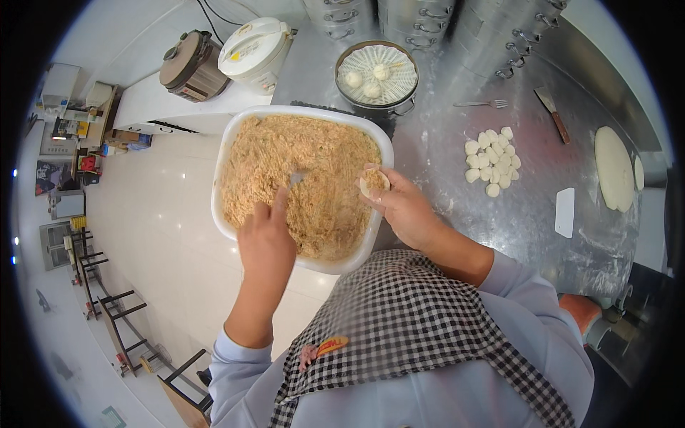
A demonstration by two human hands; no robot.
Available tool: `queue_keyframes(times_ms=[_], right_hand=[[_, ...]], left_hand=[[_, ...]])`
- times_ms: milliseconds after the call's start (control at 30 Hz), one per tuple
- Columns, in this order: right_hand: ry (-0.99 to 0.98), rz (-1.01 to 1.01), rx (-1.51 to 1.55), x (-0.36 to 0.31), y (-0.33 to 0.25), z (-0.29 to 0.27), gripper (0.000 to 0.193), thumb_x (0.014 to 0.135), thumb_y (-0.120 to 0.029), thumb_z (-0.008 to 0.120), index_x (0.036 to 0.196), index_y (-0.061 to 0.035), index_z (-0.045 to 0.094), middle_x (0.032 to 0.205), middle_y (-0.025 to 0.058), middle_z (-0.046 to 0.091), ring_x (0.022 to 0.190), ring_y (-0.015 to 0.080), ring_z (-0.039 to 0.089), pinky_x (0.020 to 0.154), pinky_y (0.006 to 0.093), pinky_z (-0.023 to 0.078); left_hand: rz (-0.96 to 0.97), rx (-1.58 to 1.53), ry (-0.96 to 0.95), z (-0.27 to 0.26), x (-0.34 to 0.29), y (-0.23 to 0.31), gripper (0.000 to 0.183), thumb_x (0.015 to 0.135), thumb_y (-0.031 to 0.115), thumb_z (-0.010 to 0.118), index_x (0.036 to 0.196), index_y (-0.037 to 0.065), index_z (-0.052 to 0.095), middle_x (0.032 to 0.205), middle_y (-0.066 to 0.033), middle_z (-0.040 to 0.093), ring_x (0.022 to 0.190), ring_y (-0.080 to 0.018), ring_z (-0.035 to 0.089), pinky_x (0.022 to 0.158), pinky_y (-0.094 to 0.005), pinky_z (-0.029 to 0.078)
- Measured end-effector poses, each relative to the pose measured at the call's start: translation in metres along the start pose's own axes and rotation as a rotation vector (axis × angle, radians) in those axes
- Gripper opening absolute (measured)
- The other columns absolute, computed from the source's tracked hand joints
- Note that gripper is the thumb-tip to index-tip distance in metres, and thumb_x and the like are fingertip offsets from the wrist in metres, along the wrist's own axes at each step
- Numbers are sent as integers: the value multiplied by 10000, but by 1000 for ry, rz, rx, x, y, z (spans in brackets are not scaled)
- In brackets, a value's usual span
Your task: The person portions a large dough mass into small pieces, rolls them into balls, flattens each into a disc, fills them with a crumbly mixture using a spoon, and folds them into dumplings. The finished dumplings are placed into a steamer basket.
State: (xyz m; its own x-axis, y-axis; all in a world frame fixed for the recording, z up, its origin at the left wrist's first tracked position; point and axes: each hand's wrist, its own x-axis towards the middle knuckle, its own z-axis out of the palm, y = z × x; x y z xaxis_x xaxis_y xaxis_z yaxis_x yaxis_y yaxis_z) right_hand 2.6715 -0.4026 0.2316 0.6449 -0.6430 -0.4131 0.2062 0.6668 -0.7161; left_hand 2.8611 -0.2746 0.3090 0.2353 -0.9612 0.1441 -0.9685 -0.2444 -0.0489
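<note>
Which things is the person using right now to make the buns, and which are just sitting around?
In use:
left hand with a spoon
tub of filling
right hand holding a dough wrapper
dough pieces
steamer with buns

Just sitting:
fork
scraper
two rice cookers
white card

A small round dough wrapper [374, 182] lies flat, holding tan minced filling [303, 178].
</note>
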Motion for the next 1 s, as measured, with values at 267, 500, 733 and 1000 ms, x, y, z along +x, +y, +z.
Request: queue_keyframes(times_ms=[267,500,733,1000], right_hand=[[-75,-65,-135,0,0,16,452,1012,-121,535,1414,55,430,1331,199,536,1250,272,552,1109,397,454],[-286,221,535,2,9,23,366,1053,-106,443,1386,43,462,1308,171,567,1264,269,548,1140,413,411],[-318,188,514,2,11,20,364,1050,-101,449,1382,48,473,1309,157,574,1285,262,539,1126,409,426],[-119,124,284,5,3,21,399,1037,-76,463,1423,22,438,1332,166,542,1281,270,548,1099,404,456]], left_hand=[[-205,-411,-184,-19,-64,-12,425,887,-19,567,1279,105,677,713,-75,595,610,-228,627,566,-353,507],[-658,-1097,-420,-11,-42,-5,266,996,85,558,1199,6,710,691,3,614,644,-56,508,590,-238,410],[-670,-1182,-470,-16,-47,-12,258,984,75,565,1180,-6,713,698,34,605,562,-24,402,519,-206,338],[-179,-172,-70,-8,-30,-6,285,842,-4,620,1114,24,697,778,-125,606,709,-327,634,616,-414,517]])
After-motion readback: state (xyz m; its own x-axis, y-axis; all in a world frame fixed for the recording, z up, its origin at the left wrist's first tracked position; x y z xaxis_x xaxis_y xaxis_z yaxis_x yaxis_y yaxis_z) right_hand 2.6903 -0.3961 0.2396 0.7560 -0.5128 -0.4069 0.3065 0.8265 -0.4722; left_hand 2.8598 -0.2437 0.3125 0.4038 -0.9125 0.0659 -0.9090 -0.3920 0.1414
